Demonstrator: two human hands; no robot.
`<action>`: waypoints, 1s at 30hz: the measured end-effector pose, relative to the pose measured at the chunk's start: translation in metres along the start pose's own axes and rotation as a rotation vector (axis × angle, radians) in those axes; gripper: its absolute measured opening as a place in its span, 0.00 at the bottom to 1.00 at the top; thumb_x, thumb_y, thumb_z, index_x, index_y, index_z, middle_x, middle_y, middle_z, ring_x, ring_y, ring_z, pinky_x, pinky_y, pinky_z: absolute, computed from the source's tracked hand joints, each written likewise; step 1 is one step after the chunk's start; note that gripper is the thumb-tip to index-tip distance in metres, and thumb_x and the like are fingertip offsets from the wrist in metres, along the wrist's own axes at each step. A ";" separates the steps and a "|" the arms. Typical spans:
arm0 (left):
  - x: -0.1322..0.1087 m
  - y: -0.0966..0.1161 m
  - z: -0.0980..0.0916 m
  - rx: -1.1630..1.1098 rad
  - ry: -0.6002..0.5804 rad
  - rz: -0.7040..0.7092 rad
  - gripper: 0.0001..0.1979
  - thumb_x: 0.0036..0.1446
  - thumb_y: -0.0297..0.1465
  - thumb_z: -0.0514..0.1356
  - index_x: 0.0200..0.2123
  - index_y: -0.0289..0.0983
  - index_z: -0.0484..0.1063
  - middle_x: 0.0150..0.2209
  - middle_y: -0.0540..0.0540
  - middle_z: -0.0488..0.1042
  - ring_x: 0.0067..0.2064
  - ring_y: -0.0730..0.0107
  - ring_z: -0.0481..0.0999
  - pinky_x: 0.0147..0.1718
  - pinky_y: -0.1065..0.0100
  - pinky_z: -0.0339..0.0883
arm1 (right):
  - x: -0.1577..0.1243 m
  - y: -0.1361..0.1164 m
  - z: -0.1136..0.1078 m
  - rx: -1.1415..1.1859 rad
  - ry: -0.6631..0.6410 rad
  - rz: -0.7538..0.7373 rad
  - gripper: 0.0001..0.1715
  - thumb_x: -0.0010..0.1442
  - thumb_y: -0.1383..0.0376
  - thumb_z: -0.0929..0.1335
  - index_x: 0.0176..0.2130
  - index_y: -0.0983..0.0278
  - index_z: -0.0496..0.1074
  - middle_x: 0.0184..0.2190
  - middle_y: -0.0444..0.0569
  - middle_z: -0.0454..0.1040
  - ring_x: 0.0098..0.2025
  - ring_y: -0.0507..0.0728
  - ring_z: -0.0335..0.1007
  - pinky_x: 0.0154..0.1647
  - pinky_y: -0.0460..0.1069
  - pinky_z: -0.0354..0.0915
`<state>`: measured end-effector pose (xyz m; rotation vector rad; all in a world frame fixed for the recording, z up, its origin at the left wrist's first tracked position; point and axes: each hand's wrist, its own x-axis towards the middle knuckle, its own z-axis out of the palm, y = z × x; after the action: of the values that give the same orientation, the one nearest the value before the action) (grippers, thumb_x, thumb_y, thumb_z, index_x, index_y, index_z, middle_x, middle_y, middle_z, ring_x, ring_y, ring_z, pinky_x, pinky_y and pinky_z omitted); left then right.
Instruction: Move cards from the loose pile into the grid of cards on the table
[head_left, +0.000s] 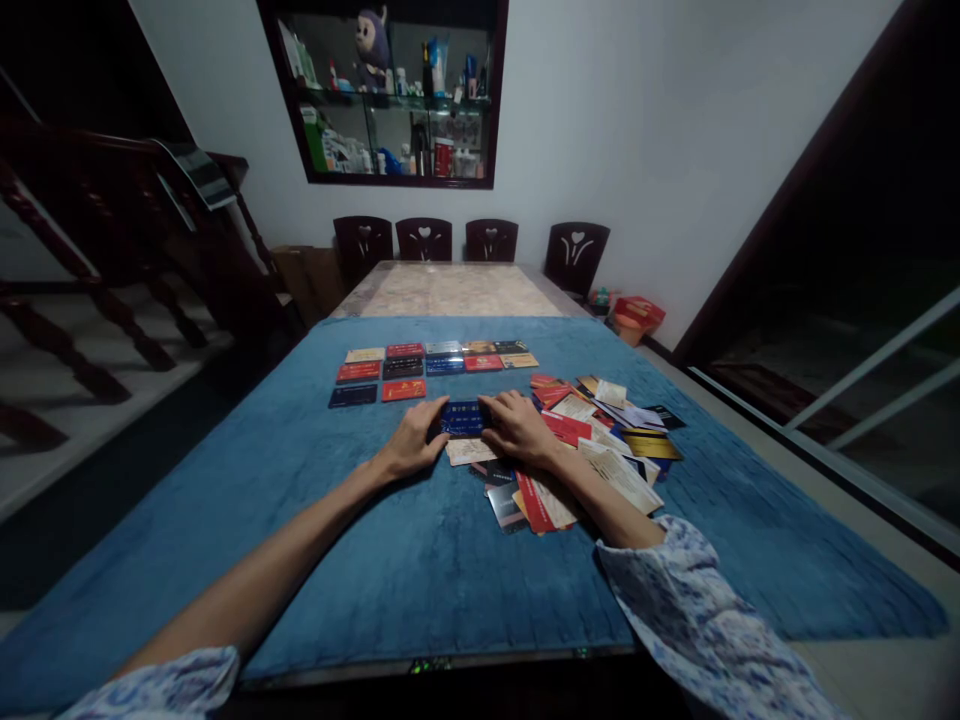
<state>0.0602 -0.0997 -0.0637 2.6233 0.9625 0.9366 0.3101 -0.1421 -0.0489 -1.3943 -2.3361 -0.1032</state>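
Note:
Between my two hands is a dark blue plastic card (463,417) with pale lettering. My left hand (412,440) pinches its left edge with thumb and fingers, and my right hand (517,428) grips its right edge. Just below it lies a cream card (469,452). A loose pile of mixed cards (566,428) spreads beneath and to the right of my right wrist. Beyond my hands, cards lie in neat rows, with an orange-red card (403,390) and a dark navy card (353,396) in the nearest row.
A blue cloth (300,500) covers the near part of the table, and the marbled tabletop (450,288) shows beyond. Several dark chairs (491,240) stand at the far end. A red bag (637,312) sits on the floor at the right, and a cardboard box (309,280) at the left.

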 end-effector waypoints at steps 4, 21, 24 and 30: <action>0.000 -0.001 0.000 -0.010 -0.003 0.015 0.31 0.57 0.29 0.62 0.64 0.36 0.62 0.52 0.38 0.74 0.51 0.56 0.74 0.53 0.53 0.70 | 0.001 0.003 0.000 0.010 -0.010 -0.011 0.34 0.63 0.56 0.68 0.64 0.65 0.63 0.48 0.58 0.70 0.49 0.64 0.61 0.49 0.57 0.60; 0.009 0.002 -0.012 0.114 -0.079 0.023 0.27 0.57 0.32 0.61 0.60 0.36 0.65 0.53 0.36 0.69 0.55 0.50 0.69 0.54 0.47 0.64 | 0.014 0.004 -0.015 -0.078 -0.101 -0.016 0.34 0.61 0.53 0.69 0.63 0.61 0.66 0.52 0.58 0.69 0.53 0.64 0.58 0.48 0.56 0.59; 0.012 0.003 -0.017 0.149 -0.094 0.031 0.27 0.57 0.32 0.60 0.60 0.36 0.65 0.54 0.36 0.68 0.55 0.49 0.68 0.54 0.46 0.63 | 0.019 0.007 -0.015 -0.095 -0.108 -0.040 0.35 0.60 0.53 0.71 0.63 0.60 0.66 0.54 0.59 0.68 0.54 0.65 0.57 0.48 0.57 0.60; 0.020 0.004 -0.022 0.235 -0.119 0.032 0.26 0.58 0.33 0.59 0.60 0.35 0.66 0.54 0.35 0.67 0.55 0.48 0.66 0.55 0.44 0.60 | 0.034 0.012 -0.020 -0.152 -0.180 -0.037 0.36 0.60 0.49 0.70 0.62 0.60 0.67 0.56 0.60 0.67 0.56 0.66 0.57 0.46 0.56 0.61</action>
<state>0.0602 -0.0903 -0.0347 2.8574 1.0616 0.7029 0.3127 -0.1133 -0.0196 -1.4881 -2.5488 -0.1754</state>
